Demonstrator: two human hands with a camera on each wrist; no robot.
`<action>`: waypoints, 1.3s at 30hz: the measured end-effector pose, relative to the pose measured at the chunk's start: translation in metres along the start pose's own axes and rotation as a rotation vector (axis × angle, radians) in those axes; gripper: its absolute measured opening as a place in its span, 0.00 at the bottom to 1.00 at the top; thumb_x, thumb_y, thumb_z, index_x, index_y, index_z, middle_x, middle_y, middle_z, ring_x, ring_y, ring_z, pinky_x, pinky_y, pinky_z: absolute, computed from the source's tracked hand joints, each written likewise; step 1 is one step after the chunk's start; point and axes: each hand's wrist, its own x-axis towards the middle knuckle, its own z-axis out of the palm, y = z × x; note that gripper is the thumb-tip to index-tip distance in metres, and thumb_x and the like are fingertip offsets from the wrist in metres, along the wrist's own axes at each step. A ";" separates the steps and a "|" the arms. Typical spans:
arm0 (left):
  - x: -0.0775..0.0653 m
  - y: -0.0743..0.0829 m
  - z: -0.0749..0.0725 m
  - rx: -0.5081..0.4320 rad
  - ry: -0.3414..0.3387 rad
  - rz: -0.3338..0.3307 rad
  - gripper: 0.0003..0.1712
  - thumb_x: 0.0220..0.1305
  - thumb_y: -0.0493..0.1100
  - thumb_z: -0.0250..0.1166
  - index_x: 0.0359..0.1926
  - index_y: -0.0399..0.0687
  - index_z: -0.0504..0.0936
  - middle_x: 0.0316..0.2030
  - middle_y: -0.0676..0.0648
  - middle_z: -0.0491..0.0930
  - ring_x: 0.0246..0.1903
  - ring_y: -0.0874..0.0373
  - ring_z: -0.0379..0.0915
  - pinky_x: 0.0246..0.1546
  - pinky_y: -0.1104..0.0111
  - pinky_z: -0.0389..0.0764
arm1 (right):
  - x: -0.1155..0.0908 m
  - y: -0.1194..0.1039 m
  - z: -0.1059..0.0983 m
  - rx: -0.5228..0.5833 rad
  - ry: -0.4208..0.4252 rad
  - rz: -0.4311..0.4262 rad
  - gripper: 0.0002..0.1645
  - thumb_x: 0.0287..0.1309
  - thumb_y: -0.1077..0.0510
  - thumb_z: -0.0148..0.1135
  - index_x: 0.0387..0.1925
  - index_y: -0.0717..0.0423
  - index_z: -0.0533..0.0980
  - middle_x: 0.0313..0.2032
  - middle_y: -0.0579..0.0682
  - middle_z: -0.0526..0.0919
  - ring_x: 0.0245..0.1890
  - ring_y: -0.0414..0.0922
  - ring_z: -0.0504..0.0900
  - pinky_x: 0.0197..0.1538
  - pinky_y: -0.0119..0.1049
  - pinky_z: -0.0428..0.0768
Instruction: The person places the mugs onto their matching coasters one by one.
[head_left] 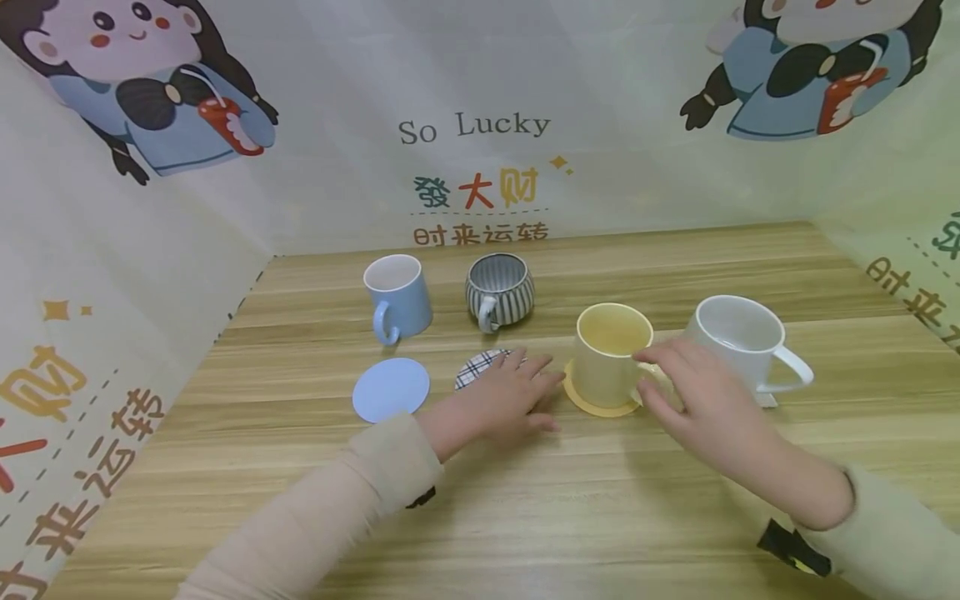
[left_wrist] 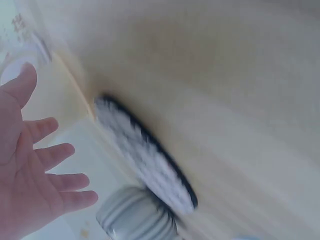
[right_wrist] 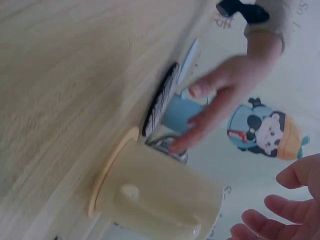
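Observation:
A yellow mug (head_left: 606, 371) stands upright on a round yellow coaster (head_left: 600, 408). My right hand (head_left: 701, 396) is beside its handle, overlapping it in the head view; the right wrist view shows the right hand's fingers (right_wrist: 280, 217) spread and apart from the mug. My left hand (head_left: 513, 396) hovers over the plaid coaster (head_left: 480, 364), partly hiding it, fingers pointing toward the yellow mug. In the left wrist view this hand (left_wrist: 37, 170) is spread with nothing in it.
Behind the coasters stand a blue mug (head_left: 401, 296) and a grey striped mug (head_left: 501, 292). A round blue coaster (head_left: 392, 390) lies at the left. To the right, a white mug (head_left: 738, 337) stands over a pale coaster (head_left: 767, 401). Printed cloth (head_left: 480, 67) walls the table's back and sides.

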 end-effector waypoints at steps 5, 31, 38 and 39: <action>0.001 -0.020 -0.016 -0.085 0.137 -0.013 0.29 0.66 0.52 0.54 0.63 0.44 0.65 0.62 0.39 0.64 0.62 0.40 0.57 0.61 0.51 0.59 | 0.000 -0.008 0.017 0.006 -0.010 -0.143 0.18 0.43 0.64 0.62 0.41 0.62 0.75 0.38 0.53 0.79 0.38 0.49 0.78 0.40 0.44 0.76; 0.014 -0.077 -0.010 -0.991 0.497 -0.574 0.26 0.64 0.43 0.53 0.60 0.35 0.65 0.58 0.36 0.68 0.58 0.45 0.63 0.60 0.57 0.62 | 0.031 -0.032 0.082 -0.046 -0.810 -0.205 0.40 0.58 0.36 0.51 0.65 0.54 0.62 0.67 0.64 0.55 0.63 0.64 0.57 0.62 0.54 0.60; 0.033 -0.088 0.011 -1.187 0.595 -0.596 0.20 0.63 0.47 0.57 0.47 0.35 0.76 0.41 0.42 0.76 0.42 0.53 0.70 0.46 0.63 0.72 | 0.035 -0.032 0.089 -0.069 -0.866 -0.193 0.41 0.57 0.35 0.51 0.65 0.55 0.62 0.67 0.63 0.54 0.64 0.64 0.55 0.63 0.55 0.58; 0.035 -0.088 0.013 -1.199 0.600 -0.600 0.19 0.63 0.46 0.56 0.47 0.34 0.77 0.39 0.42 0.76 0.40 0.53 0.70 0.44 0.63 0.72 | 0.035 -0.032 0.090 -0.068 -0.869 -0.196 0.41 0.57 0.36 0.51 0.65 0.55 0.62 0.67 0.64 0.54 0.64 0.64 0.55 0.63 0.55 0.58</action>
